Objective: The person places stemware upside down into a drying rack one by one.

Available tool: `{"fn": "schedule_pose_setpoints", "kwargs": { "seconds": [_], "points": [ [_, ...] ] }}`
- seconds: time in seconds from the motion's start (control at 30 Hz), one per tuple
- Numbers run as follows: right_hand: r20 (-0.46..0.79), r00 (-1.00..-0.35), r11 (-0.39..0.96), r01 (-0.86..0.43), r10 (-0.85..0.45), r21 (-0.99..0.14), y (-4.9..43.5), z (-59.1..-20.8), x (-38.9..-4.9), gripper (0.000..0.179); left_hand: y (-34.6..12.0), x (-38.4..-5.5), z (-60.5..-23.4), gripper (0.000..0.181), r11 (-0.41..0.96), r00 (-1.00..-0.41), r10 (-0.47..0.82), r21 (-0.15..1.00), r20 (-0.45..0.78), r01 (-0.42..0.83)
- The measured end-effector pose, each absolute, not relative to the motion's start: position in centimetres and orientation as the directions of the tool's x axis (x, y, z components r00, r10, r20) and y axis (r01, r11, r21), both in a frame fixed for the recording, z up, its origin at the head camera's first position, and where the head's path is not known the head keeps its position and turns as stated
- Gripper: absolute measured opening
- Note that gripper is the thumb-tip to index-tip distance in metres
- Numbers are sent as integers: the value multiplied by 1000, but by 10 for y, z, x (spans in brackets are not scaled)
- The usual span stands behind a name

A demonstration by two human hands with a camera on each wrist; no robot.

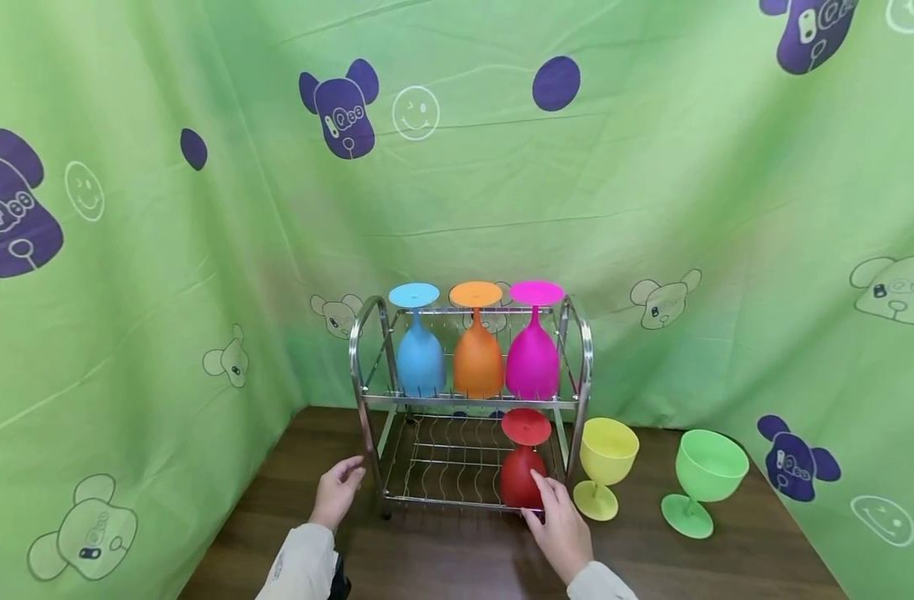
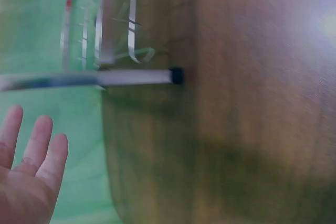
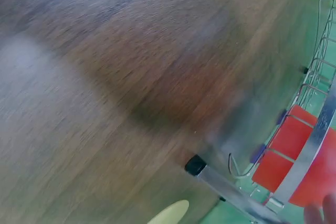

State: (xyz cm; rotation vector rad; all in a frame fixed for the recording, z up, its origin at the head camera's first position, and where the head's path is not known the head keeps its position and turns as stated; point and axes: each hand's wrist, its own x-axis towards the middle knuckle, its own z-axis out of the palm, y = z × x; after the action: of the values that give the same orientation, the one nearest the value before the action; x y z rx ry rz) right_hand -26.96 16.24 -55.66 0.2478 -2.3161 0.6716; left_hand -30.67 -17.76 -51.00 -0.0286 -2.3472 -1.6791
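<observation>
A red goblet (image 1: 521, 475) stands upside down at the right of the lower tier of a metal two-tier rack (image 1: 471, 402). My right hand (image 1: 560, 527) is at its front right, with fingers spread and fairly straight; the fingertips overlap the goblet's side, and contact is unclear. Only a few right fingertips (image 3: 321, 212) enter the right wrist view, by the red bowl (image 3: 286, 153). My left hand (image 1: 338, 492) is beside the rack's left post, holding nothing. In the left wrist view its fingers (image 2: 37, 142) are extended below the blurred rack leg (image 2: 136, 77).
Blue (image 1: 422, 358), orange (image 1: 478, 358) and magenta (image 1: 532, 362) goblets stand upside down on the upper tier. Yellow (image 1: 609, 454) and green (image 1: 710, 467) goblets stand upright to the rack's right on a brown wooden table (image 1: 457, 554). A green printed curtain (image 1: 457, 192) hangs behind.
</observation>
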Motion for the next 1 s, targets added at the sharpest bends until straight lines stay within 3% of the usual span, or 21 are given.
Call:
{"fn": "schedule_pose_setpoints", "kwargs": {
  "seconds": [0.23, 0.6, 0.83, 1.0],
  "points": [
    [656, -755, 846, -352, -3, -401, 177, -555, -258, 58, -176, -298, -532, 30, 316, -985, -62, 939, 163, 136],
    [762, -647, 855, -407, -20, -323, 202, -555, -247, 61, -147, -285, -538, 27, 303, -976, 70, 928, 206, 218],
    [739, -674, 860, -375, 3, -345, 220, -555, -244, 60, -126, -294, -535, 20, 347, -965, 125, 901, 231, 260],
    [686, -724, 871, -293, 67, -394, 241, -550, -237, 58, -97, -295, -528, 23, 319, -930, 238, 882, 281, 348]
  ]
}}
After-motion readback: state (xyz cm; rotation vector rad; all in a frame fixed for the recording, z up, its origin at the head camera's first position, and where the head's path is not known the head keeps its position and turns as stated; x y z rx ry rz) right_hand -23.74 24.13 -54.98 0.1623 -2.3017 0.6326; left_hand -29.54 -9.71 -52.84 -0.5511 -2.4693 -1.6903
